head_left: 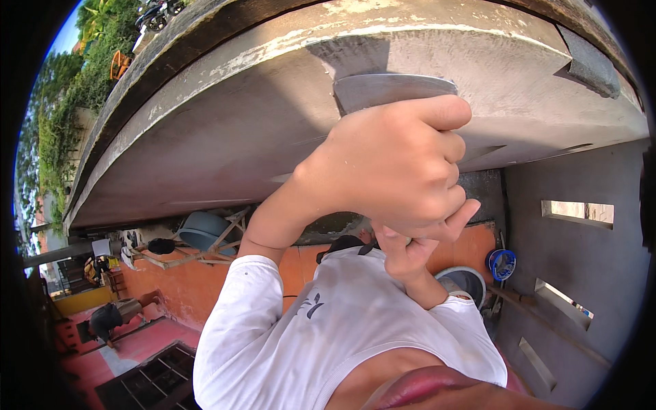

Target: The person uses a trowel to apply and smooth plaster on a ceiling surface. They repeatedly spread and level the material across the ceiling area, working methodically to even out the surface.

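My left hand [400, 160] is closed, fingers curled, round a flat metal trowel [389, 89]; its handle is hidden under the hand. The grey blade lies against a smooth plastered grey wall face [273, 116], just below a rough, flaking ledge, and casts a dark shadow there. Below the left hand, my right hand [406, 256] is bent with its fingers drawn in, close up against the left. The left hand partly covers it, and whatever it grips cannot be made out.
A grey-blue tub [205, 229] sits by a wooden frame [229, 242] at left; a blue bucket [502, 264] and a grey basin [471, 280] are at right. A slotted wall [581, 266] stands right. Another person [109, 320] bends over the red floor [82, 369], lower left.
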The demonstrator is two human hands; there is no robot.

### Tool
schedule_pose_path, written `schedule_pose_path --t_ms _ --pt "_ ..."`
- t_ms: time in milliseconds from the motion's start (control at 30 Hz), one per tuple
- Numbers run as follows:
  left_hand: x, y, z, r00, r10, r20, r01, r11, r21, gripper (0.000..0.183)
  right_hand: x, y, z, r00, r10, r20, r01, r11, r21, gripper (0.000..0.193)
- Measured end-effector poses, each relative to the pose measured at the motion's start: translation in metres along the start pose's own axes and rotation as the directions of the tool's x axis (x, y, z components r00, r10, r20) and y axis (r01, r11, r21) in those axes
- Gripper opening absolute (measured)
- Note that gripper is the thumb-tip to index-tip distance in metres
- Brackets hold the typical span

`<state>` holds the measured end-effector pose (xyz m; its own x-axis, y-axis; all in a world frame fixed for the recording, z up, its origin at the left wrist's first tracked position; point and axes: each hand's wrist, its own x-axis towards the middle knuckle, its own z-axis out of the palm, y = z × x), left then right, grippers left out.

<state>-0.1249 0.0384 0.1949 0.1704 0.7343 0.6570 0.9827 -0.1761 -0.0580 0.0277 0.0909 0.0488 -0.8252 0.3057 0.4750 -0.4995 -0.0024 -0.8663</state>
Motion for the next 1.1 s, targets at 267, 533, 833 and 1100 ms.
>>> schedule_pose_path --t_ms 267,533,833,1100 --pt "-0.014 0.002 0.011 0.999 -0.011 -0.034 0.009 0.998 -0.062 0.037 -0.021 0.017 -0.01 0.995 0.071 0.07 -0.071 0.997 0.001 0.079" --pt "-0.016 0.006 0.012 0.998 -0.059 0.035 0.06 0.998 -0.031 0.047 -0.017 0.001 -0.005 0.976 0.218 -0.026 -0.201 0.935 0.291 0.024" --pt "0.003 0.004 -0.012 0.999 -0.044 -0.023 0.042 0.996 -0.075 0.047 0.007 -0.024 0.02 0.986 0.122 -0.117 -0.105 0.985 0.137 0.023" --pt "-0.014 0.009 0.007 0.99 -0.14 -0.009 0.139 0.989 -0.04 0.046 0.006 -0.024 0.009 0.989 0.15 -0.008 -0.146 0.976 0.162 0.026"
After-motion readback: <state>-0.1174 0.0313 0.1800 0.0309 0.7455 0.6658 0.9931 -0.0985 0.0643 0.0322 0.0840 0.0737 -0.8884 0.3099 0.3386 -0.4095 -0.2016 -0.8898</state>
